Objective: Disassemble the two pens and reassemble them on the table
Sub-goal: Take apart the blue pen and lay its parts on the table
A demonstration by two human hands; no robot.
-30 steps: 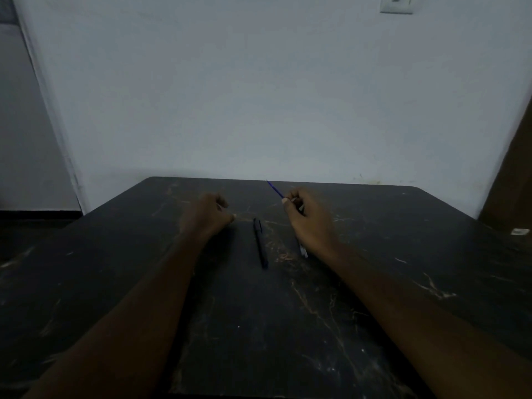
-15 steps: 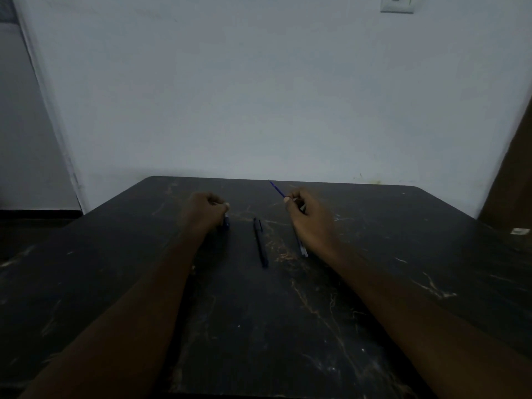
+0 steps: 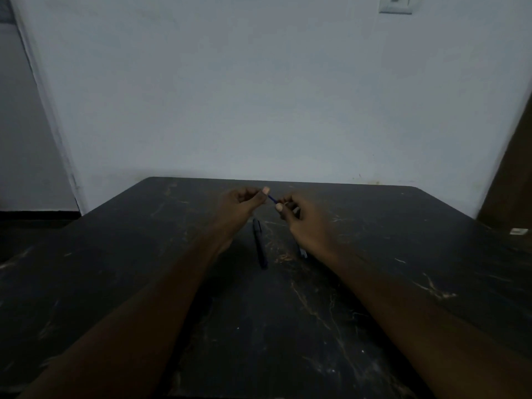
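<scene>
Both hands are raised above the middle of the dark marbled table (image 3: 374,283). My right hand (image 3: 302,223) pinches a thin blue ink refill (image 3: 273,199), which slants up to the left. My left hand (image 3: 240,205) has its fingers closed at the refill's upper end; what it grips is too small and dark to tell. A whole dark pen (image 3: 259,244) lies on the table between my wrists, pointing away from me. A second pen part with a pale blue tip (image 3: 302,252) lies partly hidden under my right wrist.
A white wall stands right behind the table's far edge, with a light switch (image 3: 395,4) high on the right. A small white object (image 3: 518,231) lies near the table's right edge. A dark wooden surface (image 3: 512,180) rises at the far right.
My left hand has lifted off the table and moved right to the tip of the blue refill. My right hand stayed nearly in place, still holding the refill.
</scene>
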